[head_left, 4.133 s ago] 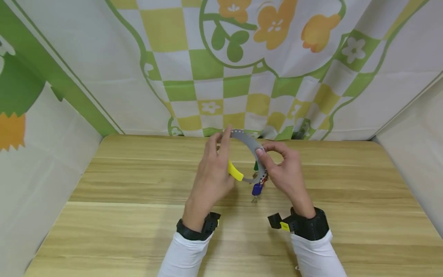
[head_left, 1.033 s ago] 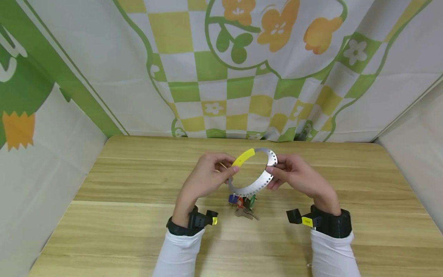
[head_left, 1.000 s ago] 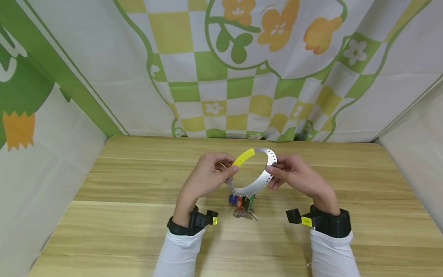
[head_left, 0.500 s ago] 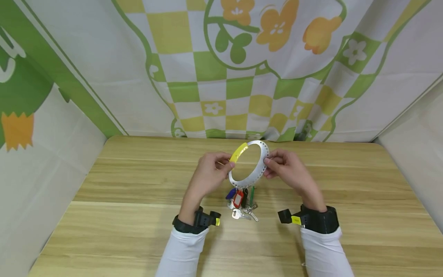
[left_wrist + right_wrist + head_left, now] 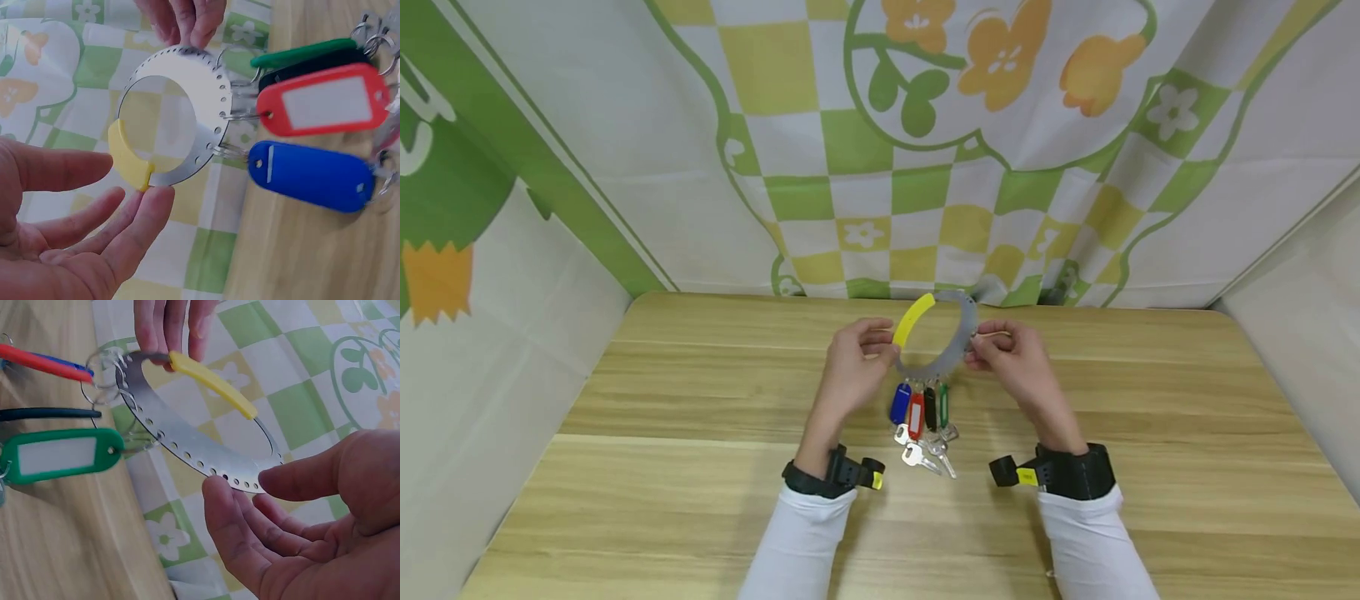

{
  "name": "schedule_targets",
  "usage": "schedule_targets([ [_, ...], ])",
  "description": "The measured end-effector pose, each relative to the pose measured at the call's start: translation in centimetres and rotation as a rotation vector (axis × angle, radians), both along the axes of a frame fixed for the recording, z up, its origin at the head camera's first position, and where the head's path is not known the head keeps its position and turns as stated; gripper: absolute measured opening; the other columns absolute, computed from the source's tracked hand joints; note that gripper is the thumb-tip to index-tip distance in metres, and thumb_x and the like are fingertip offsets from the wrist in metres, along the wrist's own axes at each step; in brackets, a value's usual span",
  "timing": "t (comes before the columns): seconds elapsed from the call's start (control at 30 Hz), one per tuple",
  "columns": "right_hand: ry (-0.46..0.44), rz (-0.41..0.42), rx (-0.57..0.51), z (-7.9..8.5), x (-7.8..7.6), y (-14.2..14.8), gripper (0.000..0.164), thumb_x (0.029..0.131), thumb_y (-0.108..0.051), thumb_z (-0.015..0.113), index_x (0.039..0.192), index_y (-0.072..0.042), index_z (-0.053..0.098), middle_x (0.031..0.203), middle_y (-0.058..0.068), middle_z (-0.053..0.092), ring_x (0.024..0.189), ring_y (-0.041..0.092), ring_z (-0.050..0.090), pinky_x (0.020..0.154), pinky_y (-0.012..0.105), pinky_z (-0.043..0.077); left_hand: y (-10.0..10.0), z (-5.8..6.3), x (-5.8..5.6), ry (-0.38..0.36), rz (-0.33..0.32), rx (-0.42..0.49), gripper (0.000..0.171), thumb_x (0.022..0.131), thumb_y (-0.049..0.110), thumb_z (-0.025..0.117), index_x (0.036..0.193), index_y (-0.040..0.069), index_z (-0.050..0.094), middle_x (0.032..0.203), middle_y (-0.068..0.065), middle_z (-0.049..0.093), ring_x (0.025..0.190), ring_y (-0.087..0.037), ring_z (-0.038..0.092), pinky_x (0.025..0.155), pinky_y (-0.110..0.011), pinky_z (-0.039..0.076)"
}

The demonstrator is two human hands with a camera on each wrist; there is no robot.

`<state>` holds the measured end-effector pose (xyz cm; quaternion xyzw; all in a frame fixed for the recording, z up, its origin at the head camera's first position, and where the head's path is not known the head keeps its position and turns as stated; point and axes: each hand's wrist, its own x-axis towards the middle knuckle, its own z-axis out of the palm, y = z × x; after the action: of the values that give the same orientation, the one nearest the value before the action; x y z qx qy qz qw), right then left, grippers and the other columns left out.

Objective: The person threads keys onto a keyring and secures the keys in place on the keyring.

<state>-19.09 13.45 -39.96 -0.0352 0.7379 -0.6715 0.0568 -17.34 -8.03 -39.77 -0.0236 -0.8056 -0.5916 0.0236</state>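
Both hands hold up a large flat metal key ring, with a row of holes along its broad edge and a yellow grip on its left side. My left hand pinches the ring at the lower end of the yellow grip. My right hand pinches the perforated edge on the right. From the bottom holes hang a blue key tag, a red key tag, a black key tag and a green key tag. Several silver keys dangle below them, partly overlapping.
A wooden table lies under the hands. Behind its far edge hangs a checkered, flower-printed cloth, and pale cloth walls stand left and right. Both wrists wear black straps with small cameras.
The ring has turned since the earliest frame, bringing the grip to the upper left. Over the last second, both hands moved it slightly away, and the right hand shifted left. Tags now hang spread apart.
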Motion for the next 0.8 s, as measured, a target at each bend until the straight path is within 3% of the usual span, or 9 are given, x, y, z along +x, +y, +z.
schedule_targets([
  [0.3,-0.015,-0.009,-0.011,-1.2,-0.5,-0.2,0.032,0.09,0.0,0.05,0.119,0.011,0.045,0.104,0.029,0.055,0.092,0.037,0.058,0.085,0.042,0.044,0.6,-1.1,-0.5,-0.075,0.004,0.012,0.04,0.085,0.008,0.058,0.124,0.001,0.053,0.116,-0.012,0.057,0.104,-0.023,0.055,0.082,-0.028,0.044],
  [0.8,-0.124,-0.009,-0.052,-3.3,-1.3,-0.6,0.048,0.083,-0.001,0.058,0.128,0.005,0.043,0.119,0.025,0.048,0.103,0.034,0.051,0.09,0.04,0.04,0.8,-3.0,-1.0,-0.147,-0.085,0.089,0.053,0.087,0.008,0.056,0.136,-0.001,0.04,0.13,-0.017,0.048,0.108,-0.025,0.054,0.08,-0.028,0.045],
])
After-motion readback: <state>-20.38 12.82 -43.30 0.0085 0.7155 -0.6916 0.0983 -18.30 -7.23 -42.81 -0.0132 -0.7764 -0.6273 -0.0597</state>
